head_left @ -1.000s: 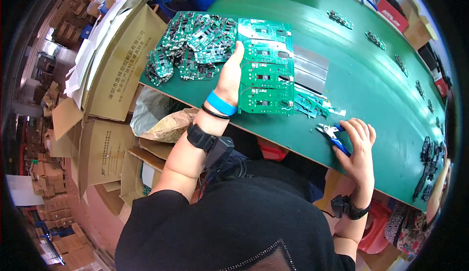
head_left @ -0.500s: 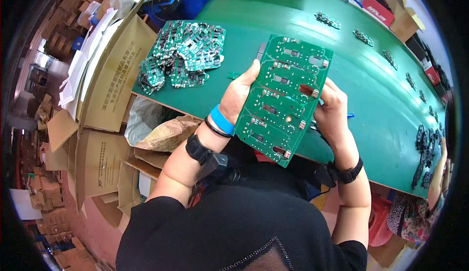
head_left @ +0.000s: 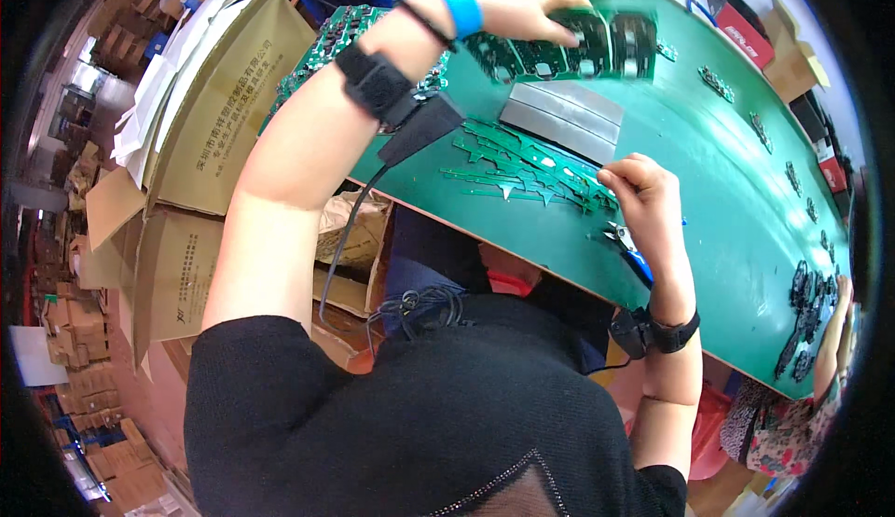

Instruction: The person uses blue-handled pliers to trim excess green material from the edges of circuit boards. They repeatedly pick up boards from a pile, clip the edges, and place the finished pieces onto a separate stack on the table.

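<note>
My left hand point(head_left: 533, 6) reaches over the far side of the table. It grips a green circuit board panel point(head_left: 606, 49), which is tilted and smeared by motion. Below the panel lies a grey grooved metal block point(head_left: 562, 118). Thin green board offcuts point(head_left: 508, 165) are heaped in front of that block. My right hand point(head_left: 650, 202) is pinched closed at the right end of the heap; whatever is between its fingertips is too small to make out. Beside its wrist rest nippers point(head_left: 634, 254) with blue handles, partly hidden by the hand.
A pile of populated circuit boards point(head_left: 350, 27) sits behind my left forearm. Small boards point(head_left: 716, 83) line the table's point(head_left: 718, 303) far right side. Dark parts point(head_left: 809, 307) lie near another person's arm point(head_left: 830, 349) at the right. Cardboard boxes point(head_left: 219, 135) stand on the left.
My left hand has carried the panel up and away from me, turning it. My right hand has let go of the panel and is lower. The offcuts and metal block are now uncovered.
</note>
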The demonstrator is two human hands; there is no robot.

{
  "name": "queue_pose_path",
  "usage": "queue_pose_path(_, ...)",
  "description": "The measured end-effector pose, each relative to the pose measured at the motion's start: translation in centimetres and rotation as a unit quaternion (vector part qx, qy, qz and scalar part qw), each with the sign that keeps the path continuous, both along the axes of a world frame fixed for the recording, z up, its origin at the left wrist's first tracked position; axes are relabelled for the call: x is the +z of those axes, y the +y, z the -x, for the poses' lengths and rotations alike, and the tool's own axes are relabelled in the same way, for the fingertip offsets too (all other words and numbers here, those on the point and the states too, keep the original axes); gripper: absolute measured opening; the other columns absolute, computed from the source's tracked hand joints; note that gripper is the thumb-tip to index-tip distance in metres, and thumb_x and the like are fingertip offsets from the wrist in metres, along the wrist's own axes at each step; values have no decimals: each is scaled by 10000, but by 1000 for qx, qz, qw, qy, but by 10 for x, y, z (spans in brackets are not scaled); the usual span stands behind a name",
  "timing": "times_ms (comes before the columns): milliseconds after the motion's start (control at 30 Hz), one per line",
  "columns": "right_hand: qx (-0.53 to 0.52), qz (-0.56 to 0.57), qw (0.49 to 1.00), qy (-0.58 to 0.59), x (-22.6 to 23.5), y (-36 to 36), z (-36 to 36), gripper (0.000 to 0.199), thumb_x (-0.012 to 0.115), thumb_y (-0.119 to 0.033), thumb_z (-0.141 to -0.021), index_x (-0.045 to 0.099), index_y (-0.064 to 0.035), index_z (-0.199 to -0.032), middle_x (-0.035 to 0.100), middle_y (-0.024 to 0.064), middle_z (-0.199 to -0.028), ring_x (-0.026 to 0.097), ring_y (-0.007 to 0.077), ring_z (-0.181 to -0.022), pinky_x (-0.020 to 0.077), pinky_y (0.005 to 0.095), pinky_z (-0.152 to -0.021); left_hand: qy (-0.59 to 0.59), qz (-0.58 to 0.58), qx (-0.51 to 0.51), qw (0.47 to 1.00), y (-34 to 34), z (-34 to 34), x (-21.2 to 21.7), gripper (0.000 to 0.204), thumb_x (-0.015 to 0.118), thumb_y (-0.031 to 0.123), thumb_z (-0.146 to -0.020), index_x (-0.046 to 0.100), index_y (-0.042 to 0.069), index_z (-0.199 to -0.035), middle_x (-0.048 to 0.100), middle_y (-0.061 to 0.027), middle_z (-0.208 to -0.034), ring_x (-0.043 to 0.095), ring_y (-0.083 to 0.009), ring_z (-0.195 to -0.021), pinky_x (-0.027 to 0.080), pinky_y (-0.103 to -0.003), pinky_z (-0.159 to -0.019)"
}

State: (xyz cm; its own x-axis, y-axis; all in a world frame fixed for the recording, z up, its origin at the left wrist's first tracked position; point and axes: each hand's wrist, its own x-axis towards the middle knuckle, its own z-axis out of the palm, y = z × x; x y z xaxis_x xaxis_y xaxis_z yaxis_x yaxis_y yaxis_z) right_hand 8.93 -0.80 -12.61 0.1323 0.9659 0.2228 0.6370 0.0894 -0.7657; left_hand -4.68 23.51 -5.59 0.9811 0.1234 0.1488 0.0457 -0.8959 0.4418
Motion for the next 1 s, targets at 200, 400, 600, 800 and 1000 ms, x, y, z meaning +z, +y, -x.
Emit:
queue_pose_path(200, 61, 25, 997, -49, -12, 4, 13, 100, 608, -22, -766, 673, -10, -840, 592, 159, -800, 593, 349, -790, 478, 394, -721, 77, -89, 11, 993, -12, -21, -15, 427, 699, 142, -732, 576, 27, -1124, 618, -195, -1058, 576, -354, -1012, 456, -400, -872)
queue_pose_path(400, 70, 29, 990, -118, -16, 10, 15, 80, 633, -71, -766, 613, 2, -744, 618, 181, -793, 611, 352, -768, 485, 406, -707, 80, -38, 15, 996, -9, -27, -23, 438, 696, 145, -739, 569, 11, -1136, 615, -204, -1068, 574, -349, -1021, 449, -391, -887)
queue_pose_path(600, -126, -21, 992, 24, 4, 18, -12, 91, 630, -69, -822, 593, 12, -838, 590, 133, -689, 604, 198, -633, 476, 302, -619, 57, 414, -6, 909, 1, 4, 4, 469, 660, 141, -797, 521, -9, -1220, 602, -79, -1160, 565, -150, -1016, 431, -295, -907)
queue_pose_path(800, -101, -203, 964, 139, 6, 37, -7, 205, 662, 15, -777, 613, 1, -975, 634, 112, -885, 626, 166, -732, 507, 276, -690, 0, 650, -31, 760, -14, 25, -24, 682, 687, 202, -729, 409, -18, -1311, 525, -246, -1248, 488, -325, -1208, 352, -363, -1040)
queue_pose_path(1000, -77, -298, 951, 14, 15, 44, 0, 105, 639, 28, -777, 621, -1, -877, 627, 120, -787, 615, 235, -692, 487, 294, -630, -2, 673, -16, 739, -36, 19, -30, 624, 679, 197, -747, 436, -22, -1277, 536, -238, -1236, 484, -322, -1210, 344, -370, -1045)
